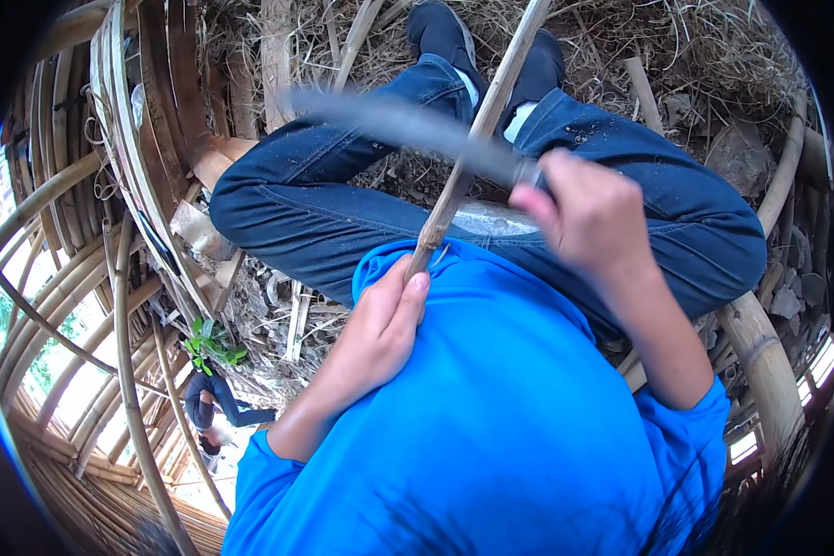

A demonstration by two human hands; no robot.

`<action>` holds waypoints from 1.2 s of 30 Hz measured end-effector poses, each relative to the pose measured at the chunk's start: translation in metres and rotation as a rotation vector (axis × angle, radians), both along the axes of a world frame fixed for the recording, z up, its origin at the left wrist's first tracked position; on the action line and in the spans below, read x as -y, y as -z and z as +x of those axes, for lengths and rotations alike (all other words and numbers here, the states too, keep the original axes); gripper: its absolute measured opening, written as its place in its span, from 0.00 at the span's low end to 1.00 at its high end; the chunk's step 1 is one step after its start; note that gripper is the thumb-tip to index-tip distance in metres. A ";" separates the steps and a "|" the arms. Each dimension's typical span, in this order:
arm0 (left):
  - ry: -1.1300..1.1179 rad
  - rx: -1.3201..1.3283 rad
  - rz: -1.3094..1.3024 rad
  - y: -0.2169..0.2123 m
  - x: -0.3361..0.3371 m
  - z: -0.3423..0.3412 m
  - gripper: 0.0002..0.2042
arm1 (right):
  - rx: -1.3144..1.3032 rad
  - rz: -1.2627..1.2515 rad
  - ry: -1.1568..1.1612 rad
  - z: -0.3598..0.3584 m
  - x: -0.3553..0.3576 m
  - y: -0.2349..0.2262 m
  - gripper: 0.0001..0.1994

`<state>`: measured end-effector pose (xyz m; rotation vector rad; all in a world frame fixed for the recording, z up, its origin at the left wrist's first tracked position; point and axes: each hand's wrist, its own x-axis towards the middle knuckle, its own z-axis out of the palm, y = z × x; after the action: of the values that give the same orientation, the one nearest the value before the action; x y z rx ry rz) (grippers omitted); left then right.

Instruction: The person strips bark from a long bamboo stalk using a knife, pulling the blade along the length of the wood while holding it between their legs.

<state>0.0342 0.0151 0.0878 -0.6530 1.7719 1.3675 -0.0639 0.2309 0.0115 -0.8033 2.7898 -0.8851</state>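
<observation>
Left hand (380,329) clamped round bamboo strip (477,139) at chest; right hand (584,218) fisted on machete (408,125) crossing it. Risk: blade skids down strip onto left fingers or thigh.

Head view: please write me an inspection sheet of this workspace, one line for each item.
Surface: dry straw and bamboo scraps under the seated person; no table.
Job's things: thin stick, held slanting; long knife blade, blurred, lying across the stick.
Clutter: cut bamboo pieces beside the left knee.
Hands: left hand closed on the stick's lower end; right hand closed on the knife handle.
Cables: nothing seen.
Surroundings: bent bamboo poles at left; thick pole at right; another person below.
</observation>
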 end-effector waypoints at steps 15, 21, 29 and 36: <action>0.117 -0.077 -0.156 -0.003 -0.005 -0.002 0.10 | 0.076 -0.129 0.027 -0.017 -0.002 0.004 0.16; 0.116 -0.078 -0.140 -0.009 -0.007 -0.001 0.09 | 0.141 -0.189 0.010 -0.012 -0.006 -0.003 0.16; 0.136 -0.028 -0.140 -0.007 -0.005 -0.001 0.09 | 0.134 -0.207 0.086 -0.032 -0.009 0.016 0.14; 0.140 -0.083 -0.177 -0.011 -0.006 0.005 0.08 | 0.150 -0.181 0.055 -0.031 -0.014 0.009 0.14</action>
<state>0.0396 0.0213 0.0990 -0.5603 1.9822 1.1678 -0.0948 0.2445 0.0027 -0.6555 2.6416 -1.1690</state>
